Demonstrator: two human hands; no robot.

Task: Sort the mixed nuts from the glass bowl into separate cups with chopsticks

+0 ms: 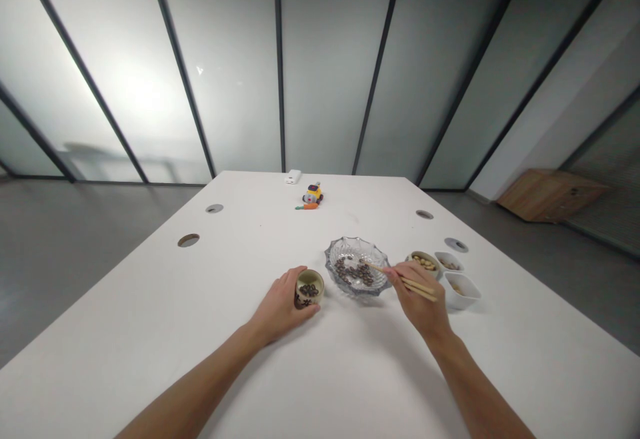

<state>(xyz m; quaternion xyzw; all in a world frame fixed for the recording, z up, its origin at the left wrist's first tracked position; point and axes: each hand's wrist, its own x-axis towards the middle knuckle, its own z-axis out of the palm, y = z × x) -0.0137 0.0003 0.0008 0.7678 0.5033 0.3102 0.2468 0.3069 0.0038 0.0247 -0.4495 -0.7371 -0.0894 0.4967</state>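
My left hand (281,305) is wrapped round the left side of a small ceramic cup (321,284) on the white table. Dark beans (309,290) lie in the bottom of this cup. A pair of wooden chopsticks (417,287) is gripped in my right hand (421,302), pointing left. Their tips reach into a clear, scalloped glass bowl (332,275), over the several dark beans (356,271) spread inside. Whether the tips pinch a bean is too small to tell.
By my right hand stand a cup of pale nuts or beans (424,262) and two white dishes, the nearer a square dish (473,300). Farther back lie a yellow toy car (313,193), an orange toy carrot (309,206) and a white box-shaped object (293,176). Round holes (189,240) pierce the tabletop.
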